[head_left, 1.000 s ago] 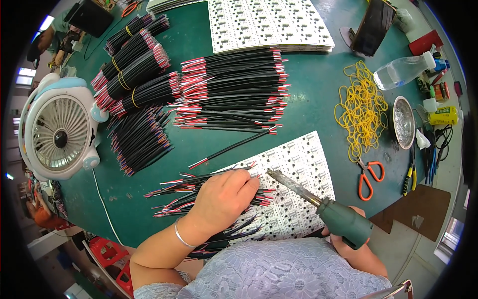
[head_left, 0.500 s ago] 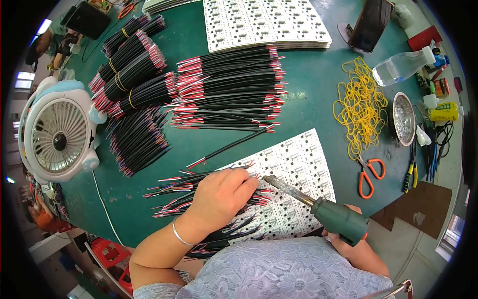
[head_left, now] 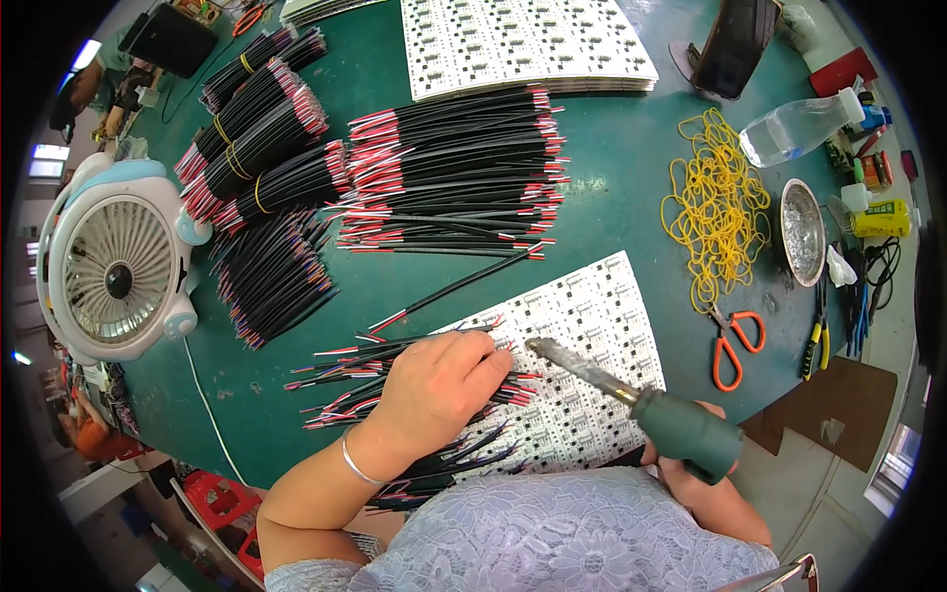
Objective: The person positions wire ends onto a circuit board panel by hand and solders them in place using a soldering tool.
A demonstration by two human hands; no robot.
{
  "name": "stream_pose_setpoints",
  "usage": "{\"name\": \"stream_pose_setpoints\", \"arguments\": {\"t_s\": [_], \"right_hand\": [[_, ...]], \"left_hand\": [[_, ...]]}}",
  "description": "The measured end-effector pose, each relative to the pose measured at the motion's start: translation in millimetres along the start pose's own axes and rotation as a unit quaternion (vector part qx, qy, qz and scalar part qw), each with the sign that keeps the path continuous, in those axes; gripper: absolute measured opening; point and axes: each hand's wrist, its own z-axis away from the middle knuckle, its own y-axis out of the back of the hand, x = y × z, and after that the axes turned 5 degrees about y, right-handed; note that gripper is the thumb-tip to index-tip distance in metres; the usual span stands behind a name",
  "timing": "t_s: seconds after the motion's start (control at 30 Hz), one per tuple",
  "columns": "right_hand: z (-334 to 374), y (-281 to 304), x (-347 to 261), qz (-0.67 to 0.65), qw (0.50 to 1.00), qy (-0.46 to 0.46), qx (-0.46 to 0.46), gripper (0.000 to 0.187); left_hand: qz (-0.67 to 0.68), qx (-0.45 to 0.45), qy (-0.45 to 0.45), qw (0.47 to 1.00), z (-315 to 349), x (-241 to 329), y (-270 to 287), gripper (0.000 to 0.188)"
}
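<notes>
Soldering iron is gripped by the right hand, lower right; left hand, lower centre, curls over black cables, its grip unclear.

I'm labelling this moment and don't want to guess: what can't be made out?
All in the head view:
Right hand: its grip, largely behind the soldering iron.
Left hand: some fingers, under its back.
Near board: left part, under the left hand and cables; fine joints too small.
Upper board stack: cut off by the top edge.
</notes>
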Motion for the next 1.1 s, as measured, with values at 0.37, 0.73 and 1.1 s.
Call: {"name": "stream_pose_setpoints", "arguments": {"t_s": [0.37,0.73,1.1], "right_hand": [[5,-13,-7,-0.383,0.893,-0.095,0.217,0.059],[23,1,-4,-0.039,0.999,-0.003,-0.008,0.040],[6,-7,-6,0.071,0.989,0.129,0.016,0.020]], "left_hand": [[0.032,0.014,0.037,0.999,6,18,29,0.031],[-0.038,0.030,0.153,0.987,23,50,2,0.043],[-0.059,0.033,0.076,0.995,27,34,-10,0.031]]}}
